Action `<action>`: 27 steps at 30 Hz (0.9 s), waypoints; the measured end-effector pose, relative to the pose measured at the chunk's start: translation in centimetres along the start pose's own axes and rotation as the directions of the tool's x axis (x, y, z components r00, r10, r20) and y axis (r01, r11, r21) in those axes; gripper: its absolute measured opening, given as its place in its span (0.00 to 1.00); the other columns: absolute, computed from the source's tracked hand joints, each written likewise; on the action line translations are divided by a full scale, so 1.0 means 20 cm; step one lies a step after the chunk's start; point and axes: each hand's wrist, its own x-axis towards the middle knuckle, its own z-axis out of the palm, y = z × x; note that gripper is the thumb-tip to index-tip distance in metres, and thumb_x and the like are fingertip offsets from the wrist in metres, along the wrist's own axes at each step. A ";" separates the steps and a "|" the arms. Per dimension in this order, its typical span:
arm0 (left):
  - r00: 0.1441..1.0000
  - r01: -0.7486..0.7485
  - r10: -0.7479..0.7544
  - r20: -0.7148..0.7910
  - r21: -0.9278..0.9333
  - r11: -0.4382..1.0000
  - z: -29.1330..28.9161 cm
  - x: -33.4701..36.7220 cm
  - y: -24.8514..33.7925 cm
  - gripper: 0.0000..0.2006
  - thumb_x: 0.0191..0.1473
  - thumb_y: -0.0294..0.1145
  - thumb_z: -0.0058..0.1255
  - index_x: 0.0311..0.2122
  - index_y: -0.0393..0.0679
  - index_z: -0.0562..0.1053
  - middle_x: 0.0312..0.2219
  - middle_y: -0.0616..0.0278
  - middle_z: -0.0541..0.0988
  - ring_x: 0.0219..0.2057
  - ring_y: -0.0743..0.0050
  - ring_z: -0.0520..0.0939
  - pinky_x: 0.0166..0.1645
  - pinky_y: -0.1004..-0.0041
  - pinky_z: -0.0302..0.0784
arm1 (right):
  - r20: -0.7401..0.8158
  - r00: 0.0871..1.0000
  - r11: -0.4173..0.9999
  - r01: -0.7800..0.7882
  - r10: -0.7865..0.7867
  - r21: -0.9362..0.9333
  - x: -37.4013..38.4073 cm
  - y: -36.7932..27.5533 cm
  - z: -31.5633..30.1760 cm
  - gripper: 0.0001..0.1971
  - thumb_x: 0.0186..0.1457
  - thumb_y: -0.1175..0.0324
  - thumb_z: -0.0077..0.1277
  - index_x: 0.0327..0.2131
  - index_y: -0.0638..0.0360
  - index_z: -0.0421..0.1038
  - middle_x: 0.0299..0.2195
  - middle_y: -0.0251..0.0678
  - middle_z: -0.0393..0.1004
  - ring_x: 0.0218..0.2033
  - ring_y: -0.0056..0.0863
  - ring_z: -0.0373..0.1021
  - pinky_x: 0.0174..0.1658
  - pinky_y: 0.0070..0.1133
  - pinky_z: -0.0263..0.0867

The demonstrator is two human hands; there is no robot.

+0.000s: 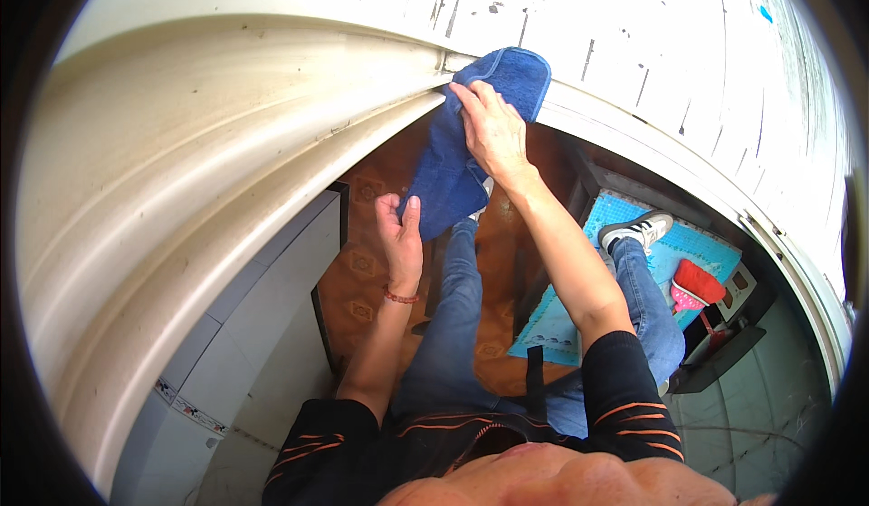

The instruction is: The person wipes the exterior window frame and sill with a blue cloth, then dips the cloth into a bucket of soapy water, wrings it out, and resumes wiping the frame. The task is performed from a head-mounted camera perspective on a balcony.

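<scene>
The cloth is deep blue with a lighter blue edge; the frame at left is cream, the floor orange-brown with paler motifs. At right, the mat is turquoise, an object red and pink. Near, the shirt is black with orange stripes, the jeans blue.
</scene>
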 end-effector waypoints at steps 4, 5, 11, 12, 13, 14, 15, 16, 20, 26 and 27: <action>0.999 0.019 -0.020 0.043 0.007 1.000 0.04 0.03 0.05 0.08 0.56 0.30 0.45 0.36 0.42 0.61 0.30 0.70 0.61 0.32 0.85 0.61 0.40 0.84 0.59 | 0.432 0.865 0.686 -0.478 0.256 0.550 0.01 0.04 -0.12 0.18 0.47 0.82 0.39 0.44 0.58 0.57 0.47 0.38 0.66 0.38 0.23 0.67 0.40 0.20 0.62; 0.999 0.015 -0.016 0.051 0.018 1.000 0.04 0.03 0.04 0.08 0.56 0.30 0.45 0.36 0.42 0.61 0.30 0.70 0.60 0.32 0.85 0.61 0.40 0.84 0.59 | 0.365 0.922 0.783 -0.322 0.130 0.533 -0.01 0.09 -0.06 0.18 0.46 0.83 0.38 0.43 0.58 0.56 0.46 0.39 0.66 0.40 0.27 0.67 0.41 0.22 0.62; 0.995 -0.009 0.006 0.101 0.028 1.000 0.13 0.03 -0.02 0.08 0.55 0.29 0.45 0.36 0.42 0.60 0.30 0.71 0.59 0.32 0.86 0.60 0.39 0.84 0.58 | 0.351 0.931 0.993 0.074 -0.100 0.087 0.07 0.10 -0.12 0.17 0.43 0.80 0.43 0.40 0.54 0.58 0.31 0.43 0.73 0.26 0.45 0.70 0.29 0.35 0.66; 0.995 -0.011 0.007 0.097 0.035 0.999 0.15 0.03 -0.01 0.08 0.55 0.29 0.45 0.35 0.42 0.59 0.30 0.71 0.59 0.32 0.86 0.60 0.39 0.85 0.58 | 0.363 0.923 0.991 0.127 -0.130 0.032 0.10 0.06 -0.16 0.14 0.45 0.77 0.43 0.38 0.54 0.59 0.30 0.41 0.73 0.23 0.41 0.71 0.25 0.32 0.67; 0.994 -0.003 -0.001 0.107 0.035 0.999 0.17 0.01 -0.01 0.08 0.55 0.28 0.46 0.35 0.42 0.59 0.30 0.71 0.58 0.32 0.86 0.60 0.39 0.85 0.58 | 0.347 0.926 0.984 0.175 -0.148 -0.046 0.08 0.07 -0.14 0.11 0.47 0.75 0.43 0.37 0.55 0.60 0.30 0.40 0.73 0.22 0.39 0.71 0.23 0.31 0.67; 0.993 -0.058 0.051 0.104 0.071 0.996 0.20 0.02 0.00 0.08 0.55 0.28 0.46 0.35 0.42 0.60 0.30 0.71 0.59 0.31 0.87 0.60 0.38 0.85 0.58 | 0.333 0.928 0.967 0.221 -0.169 -0.124 0.08 0.09 -0.11 0.09 0.48 0.73 0.42 0.36 0.55 0.60 0.29 0.39 0.73 0.21 0.37 0.72 0.22 0.30 0.67; 0.995 -0.052 0.045 0.094 0.076 0.996 0.20 0.02 0.02 0.08 0.55 0.29 0.47 0.35 0.42 0.60 0.30 0.71 0.59 0.31 0.87 0.60 0.38 0.85 0.58 | 0.343 0.924 0.958 0.234 -0.167 -0.164 0.09 0.05 -0.11 0.06 0.50 0.71 0.41 0.34 0.55 0.62 0.28 0.38 0.73 0.22 0.36 0.72 0.23 0.30 0.68; 0.994 -0.066 0.060 0.096 0.064 0.996 0.20 0.05 0.03 0.08 0.54 0.29 0.47 0.35 0.42 0.61 0.30 0.71 0.60 0.31 0.87 0.60 0.38 0.85 0.58 | 0.338 0.926 0.941 0.254 -0.169 -0.225 0.13 0.04 -0.12 0.05 0.51 0.69 0.39 0.32 0.56 0.63 0.27 0.36 0.74 0.24 0.35 0.73 0.25 0.31 0.69; 0.992 -0.112 0.108 0.067 0.060 0.992 0.20 0.06 0.06 0.08 0.54 0.27 0.47 0.35 0.42 0.61 0.30 0.71 0.59 0.30 0.87 0.60 0.36 0.85 0.59 | 0.334 0.924 0.933 0.273 -0.186 -0.235 0.11 0.10 -0.16 0.05 0.52 0.69 0.39 0.30 0.57 0.64 0.26 0.37 0.73 0.24 0.36 0.73 0.26 0.30 0.69; 0.990 -0.111 0.110 0.093 0.004 0.994 0.24 -0.01 0.05 0.08 0.53 0.28 0.48 0.34 0.44 0.61 0.30 0.72 0.61 0.32 0.87 0.62 0.38 0.85 0.60 | 0.392 0.918 0.910 0.215 -0.064 -0.354 -0.05 0.17 -0.37 0.04 0.50 0.72 0.39 0.32 0.57 0.61 0.25 0.40 0.71 0.22 0.38 0.72 0.25 0.31 0.68; 0.989 -0.095 0.096 0.108 -0.020 0.995 0.27 -0.03 0.04 0.08 0.53 0.29 0.49 0.34 0.44 0.61 0.29 0.72 0.61 0.31 0.87 0.61 0.38 0.85 0.60 | 0.406 0.914 0.910 0.191 -0.028 -0.369 -0.09 0.22 -0.41 0.05 0.50 0.72 0.39 0.32 0.57 0.60 0.25 0.40 0.71 0.21 0.38 0.72 0.24 0.31 0.68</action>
